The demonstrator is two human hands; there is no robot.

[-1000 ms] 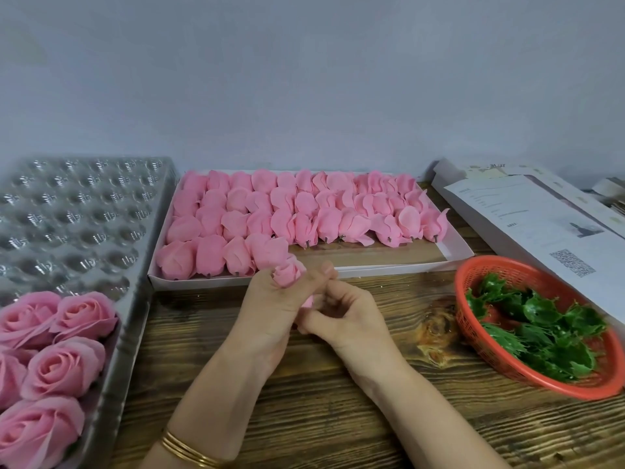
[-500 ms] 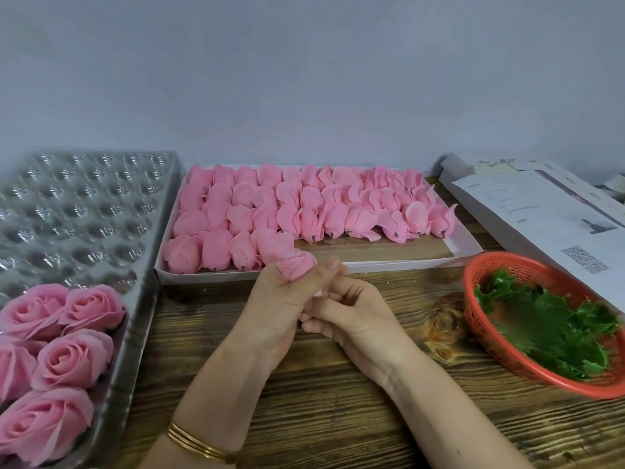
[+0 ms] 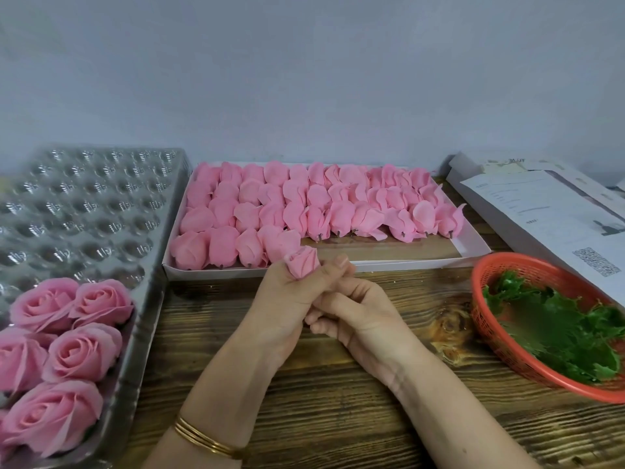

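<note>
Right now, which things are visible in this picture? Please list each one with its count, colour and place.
rose bud: one, pink, held in the left hand.
closed buds: dozens, pink, in rows in the box.
box: one, white, behind the hands.
open roses: at least five, pink, in the tray's near cups.
tray: one, clear plastic, left.
basket: one, red, right.
leaves: many, green, in the basket.
papers: several, white, far right.
table: one, brown wood, under everything.
bangles: a few, gold, left wrist.
left hand: holds the rose bud.
right hand: fingers curled against the left hand; what they hold is hidden.
</note>
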